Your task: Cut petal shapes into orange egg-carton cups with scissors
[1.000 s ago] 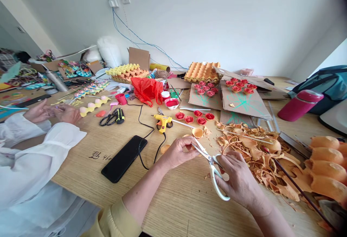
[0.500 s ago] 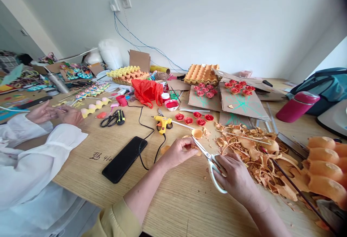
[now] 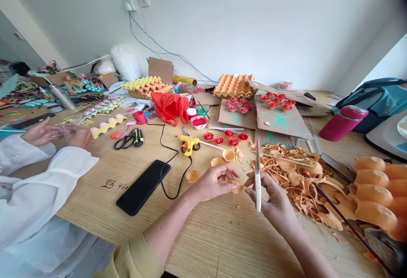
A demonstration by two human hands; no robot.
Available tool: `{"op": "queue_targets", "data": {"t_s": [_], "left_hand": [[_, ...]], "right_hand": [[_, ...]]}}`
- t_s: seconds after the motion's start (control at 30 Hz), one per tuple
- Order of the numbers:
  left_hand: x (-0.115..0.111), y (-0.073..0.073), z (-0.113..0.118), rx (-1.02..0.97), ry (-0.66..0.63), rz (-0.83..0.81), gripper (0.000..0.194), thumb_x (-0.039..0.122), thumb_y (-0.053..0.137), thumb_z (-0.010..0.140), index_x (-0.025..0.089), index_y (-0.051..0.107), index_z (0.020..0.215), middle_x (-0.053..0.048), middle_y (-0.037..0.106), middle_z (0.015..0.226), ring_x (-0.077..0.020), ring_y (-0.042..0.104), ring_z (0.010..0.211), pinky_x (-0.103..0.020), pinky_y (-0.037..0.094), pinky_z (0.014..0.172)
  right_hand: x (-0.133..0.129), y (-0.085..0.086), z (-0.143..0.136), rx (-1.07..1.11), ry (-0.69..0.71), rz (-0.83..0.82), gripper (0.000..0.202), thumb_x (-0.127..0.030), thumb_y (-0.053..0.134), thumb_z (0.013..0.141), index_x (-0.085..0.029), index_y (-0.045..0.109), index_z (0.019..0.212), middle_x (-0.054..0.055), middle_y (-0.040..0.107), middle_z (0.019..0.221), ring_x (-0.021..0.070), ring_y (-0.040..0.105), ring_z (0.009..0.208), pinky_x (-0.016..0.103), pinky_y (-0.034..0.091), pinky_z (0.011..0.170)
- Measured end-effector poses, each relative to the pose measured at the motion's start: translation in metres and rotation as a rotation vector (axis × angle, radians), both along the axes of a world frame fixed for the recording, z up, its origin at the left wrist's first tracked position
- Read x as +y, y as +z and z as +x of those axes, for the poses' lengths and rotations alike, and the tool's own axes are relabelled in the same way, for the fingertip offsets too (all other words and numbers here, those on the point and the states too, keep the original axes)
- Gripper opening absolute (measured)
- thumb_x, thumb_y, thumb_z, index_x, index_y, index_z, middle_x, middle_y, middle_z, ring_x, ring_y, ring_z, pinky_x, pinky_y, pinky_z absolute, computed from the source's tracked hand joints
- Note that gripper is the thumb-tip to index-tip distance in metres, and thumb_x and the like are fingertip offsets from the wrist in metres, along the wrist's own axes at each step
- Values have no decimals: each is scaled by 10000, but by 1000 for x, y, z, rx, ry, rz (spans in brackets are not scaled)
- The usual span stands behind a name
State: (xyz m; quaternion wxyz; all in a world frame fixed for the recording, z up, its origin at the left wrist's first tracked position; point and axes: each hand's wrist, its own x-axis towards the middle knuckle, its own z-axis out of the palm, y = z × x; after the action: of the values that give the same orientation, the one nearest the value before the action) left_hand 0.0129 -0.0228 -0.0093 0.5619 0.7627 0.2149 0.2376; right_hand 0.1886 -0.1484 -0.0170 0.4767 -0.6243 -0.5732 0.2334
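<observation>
My left hand (image 3: 214, 182) is closed, its thumb and fingertips at a small orange egg-carton cup (image 3: 235, 186) with petal-like edges. My right hand (image 3: 273, 195) grips white-handled scissors (image 3: 257, 176), whose blades point up and away from the cup. Its fingertips are close to the cup's right side. Beyond my left hand lie more cut cups, one (image 3: 228, 156) round and standing up, another (image 3: 192, 176) flat near the black cord. Several red paper-pulp roses (image 3: 233, 142) rest farther back on the table.
Orange carton scraps (image 3: 292, 172) are heaped on the right, beside an egg tray (image 3: 375, 184). A yellow glue gun (image 3: 190, 142) and black phone (image 3: 143, 187) lie left of centre. A co-worker's hands (image 3: 60, 134) are at far left. Roses also sit on cardboard (image 3: 281, 121) behind.
The scissors have swung upright and away from the cup in my right hand. My left hand has shifted slightly right and down, uncovering cups behind it. The whole view has shifted slightly.
</observation>
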Motion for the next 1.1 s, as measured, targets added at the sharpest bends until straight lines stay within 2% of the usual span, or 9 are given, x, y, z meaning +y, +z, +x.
{"op": "queue_targets", "data": {"t_s": [0.07,0.13,0.27,0.43,0.63,0.77,0.83,0.93,1.1], "left_hand": [[-5,6,1,17,-45,79,218,141,682,778,179,669,993,-17,662,902,-153,605,878,-299,455,860],[-9,11,1,28,-71,114,215,104,675,762,177,663,963,-18,673,908,-163,617,896,-312,459,888],[-13,14,1,11,-71,100,172,113,669,773,175,640,931,-28,672,939,-174,627,928,-319,471,900],[-15,9,3,-8,-57,23,127,113,613,804,175,610,914,-28,659,945,-177,627,964,-316,475,899],[-17,-1,11,32,-5,-160,166,101,604,777,170,599,928,-23,659,887,-165,630,820,-286,483,737],[-16,-6,12,-92,-65,-294,201,213,653,825,173,598,1014,-52,662,976,-184,631,925,-315,487,821],[-17,-8,11,-140,-99,-330,311,253,715,806,186,587,1082,-62,652,1062,-191,619,997,-324,481,868],[-20,-11,12,-165,-120,-378,493,224,792,745,224,550,1175,-67,629,1191,-199,599,1087,-324,470,907],[-24,-6,16,-211,-63,-494,487,230,849,685,203,585,1093,-44,634,1137,-174,604,1045,-307,452,923]], "right_hand": [[1,0,-5,44,34,12,155,-355,651,892,-238,594,976,52,659,1055,219,610,941,330,483,803],[2,0,-9,68,59,19,165,-356,665,879,-236,594,968,40,663,965,211,610,876,336,485,788],[3,2,-12,104,73,15,171,-376,660,881,-235,589,945,28,661,886,201,604,816,331,499,760],[2,2,-11,46,80,23,140,-343,647,881,-233,573,926,22,649,868,196,607,798,324,504,742],[3,-1,-12,-60,63,57,71,-246,622,864,-235,579,919,8,613,795,208,599,814,330,494,751],[4,0,-14,46,38,63,120,-312,658,871,-228,576,896,8,616,824,185,582,768,308,491,716],[5,-1,-14,125,13,82,161,-351,673,871,-229,578,915,1,603,829,178,575,765,302,489,716],[6,-6,-11,238,-4,102,205,-389,672,881,-235,576,976,5,598,855,178,577,778,292,479,686],[5,-10,-9,328,-19,75,279,-426,661,896,-242,549,1074,12,600,863,171,573,745,272,447,599]]}}
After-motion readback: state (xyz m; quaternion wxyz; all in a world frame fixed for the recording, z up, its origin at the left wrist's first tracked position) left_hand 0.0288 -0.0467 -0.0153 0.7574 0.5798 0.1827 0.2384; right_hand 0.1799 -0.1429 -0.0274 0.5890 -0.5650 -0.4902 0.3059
